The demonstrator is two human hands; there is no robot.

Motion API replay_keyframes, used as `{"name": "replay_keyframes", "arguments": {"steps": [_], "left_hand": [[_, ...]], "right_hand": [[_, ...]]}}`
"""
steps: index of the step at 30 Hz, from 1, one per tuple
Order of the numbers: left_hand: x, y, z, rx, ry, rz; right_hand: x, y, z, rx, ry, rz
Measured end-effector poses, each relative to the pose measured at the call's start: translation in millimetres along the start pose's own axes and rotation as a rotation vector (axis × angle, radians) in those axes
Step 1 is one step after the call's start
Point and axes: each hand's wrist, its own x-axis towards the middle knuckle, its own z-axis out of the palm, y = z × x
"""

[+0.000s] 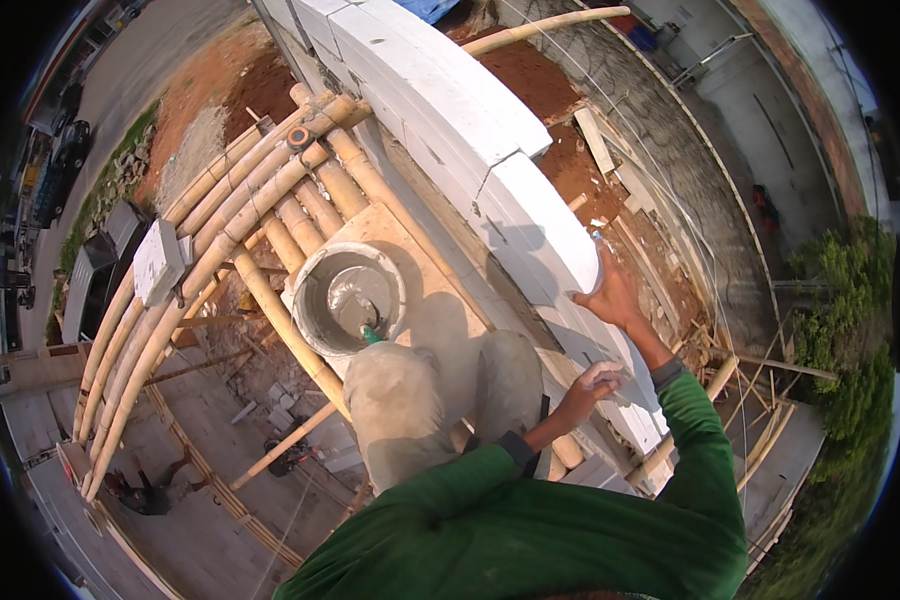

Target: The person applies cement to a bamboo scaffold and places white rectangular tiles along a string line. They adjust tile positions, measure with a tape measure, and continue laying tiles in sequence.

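A round grey mortar bucket [311,270] sits close, likely for reach; the half-curled left hand [586,389] is beside, and the spread right hand [615,297] seemingly steadies, the long white rectangular block [555,220] atop the pale masonry wall [448,190].

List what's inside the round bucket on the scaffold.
The bucket holds grey, wet-looking mix and part of a green-handled tool. The mix covers the bucket's floor and anything sunk in it.
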Motion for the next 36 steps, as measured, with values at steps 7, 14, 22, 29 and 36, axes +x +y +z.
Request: {"name": "replay_keyframes", "arguments": {"steps": [7, 14, 22, 29, 36], "left_hand": [[1.7, -2.9, -9.5, 0.084, -0.031, 0.039], [-11.3, 13.0, -6.3, 0.262, 0.374, 0.056], [58.5, 175.7, -32.0, 1.213, 0.581, 0.830], [119.5, 312.4, -77.1, 2.409, 0.174, 0.150], [125.4, 361.6, -117.6, 2.682, -0.103, 0.259]], "right_hand": [[0.6, 0.0, 2.2, -0.006, 0.075, -0.057], [2.7, 12.0, 12.9, 0.036, 0.056, -0.070], [4.2, 45.6, -0.5, 0.429, -0.068, -0.247], [-115.1, 57.6, -31.4, 0.495, 0.378, 0.009], [-281.8, 78.9, 84.8, 0.597, 1.436, 0.521]]}}
